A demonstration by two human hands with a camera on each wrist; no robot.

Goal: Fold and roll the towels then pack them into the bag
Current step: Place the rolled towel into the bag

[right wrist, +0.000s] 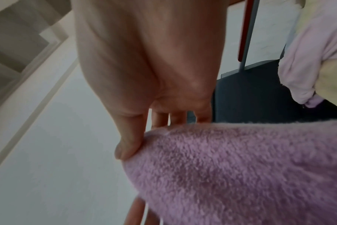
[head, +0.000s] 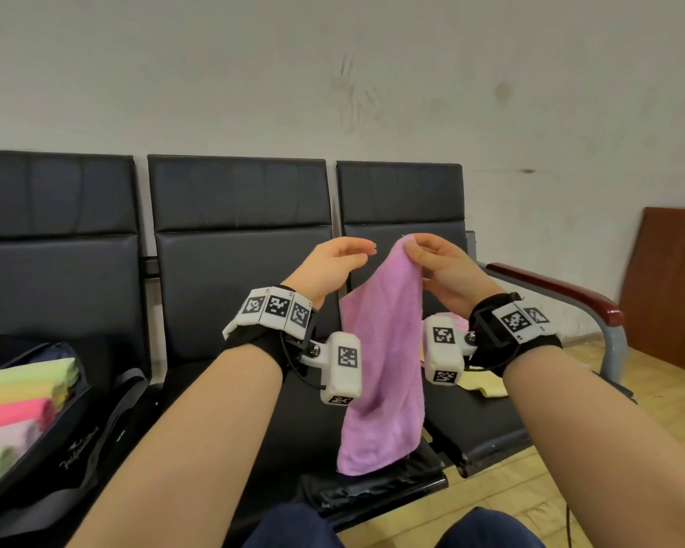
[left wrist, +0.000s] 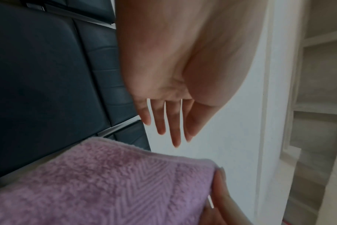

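A purple towel [head: 384, 357] hangs in the air over the middle seat, pinched at its top corner by my right hand [head: 424, 251]. In the right wrist view the thumb [right wrist: 129, 144] presses on the purple towel [right wrist: 240, 175]. My left hand [head: 341, 255] hovers just left of that corner with fingers [left wrist: 164, 121] straight and nothing in it; the purple towel [left wrist: 106, 182] shows below it. A black bag [head: 76, 437] stands open on the left seat with several rolled towels [head: 20, 397] inside, green, yellow and pink.
A row of black padded seats [head: 238, 270] runs along a white wall. More towels, yellow [head: 479, 385] and pale pink [right wrist: 308, 60], lie on the right seat. A red-topped armrest [head: 550, 288] ends the row; a brown cabinet [head: 669, 290] stands at the far right.
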